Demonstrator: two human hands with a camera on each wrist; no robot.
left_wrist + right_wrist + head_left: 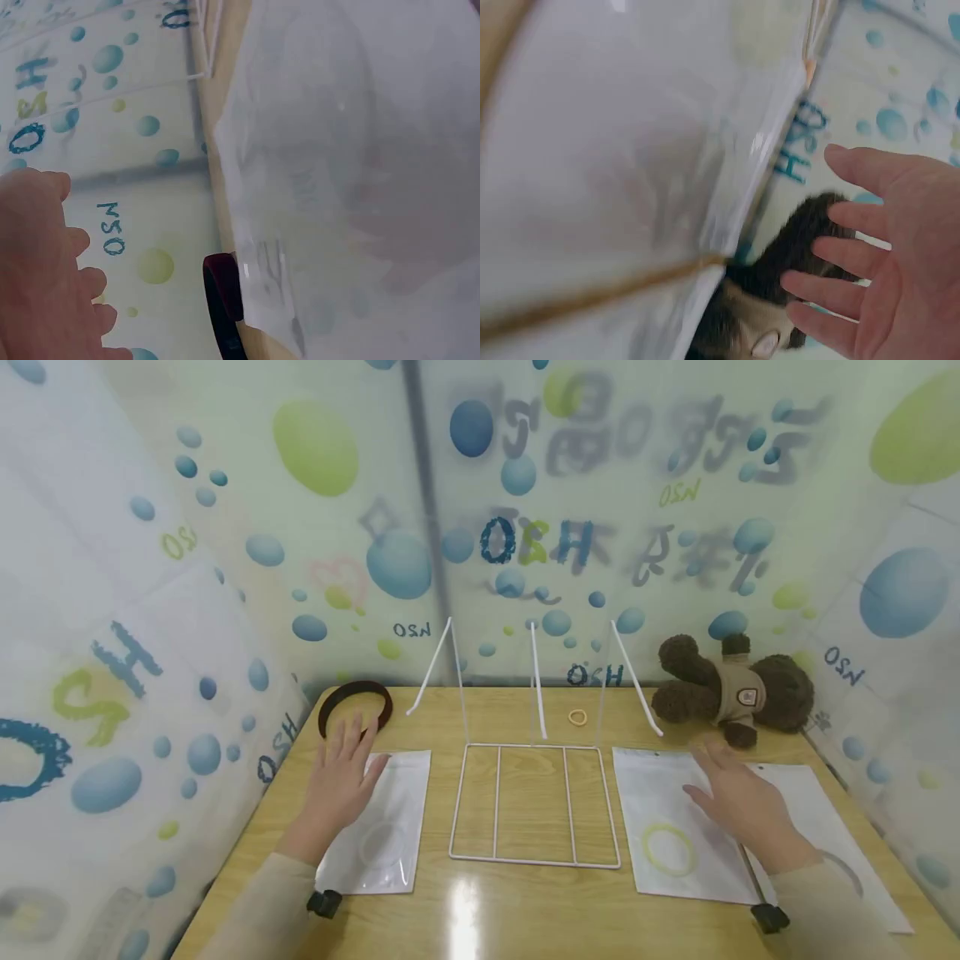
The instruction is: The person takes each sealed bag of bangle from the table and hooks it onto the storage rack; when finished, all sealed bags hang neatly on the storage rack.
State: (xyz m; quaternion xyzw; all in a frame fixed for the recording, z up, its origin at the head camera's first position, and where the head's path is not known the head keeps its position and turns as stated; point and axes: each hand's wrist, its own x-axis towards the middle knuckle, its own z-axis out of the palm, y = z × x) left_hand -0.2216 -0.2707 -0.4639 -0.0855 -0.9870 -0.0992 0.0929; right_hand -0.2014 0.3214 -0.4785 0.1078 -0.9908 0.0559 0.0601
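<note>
The left hand is over a plastic bag at the white wire rack's 9 o'clock, fingers straight and slightly apart, a dark headband at its 12 o'clock. The right hand, fingers extended and apart, is above more bags at the rack's 3 o'clock; the plush bear lies at its 12, a yellow ring at its 8. I judge this an empty-handed stage; picking anything up calls for lowering and curling the fingers.

Rack — central obstacle, bare wood nearer
</note>
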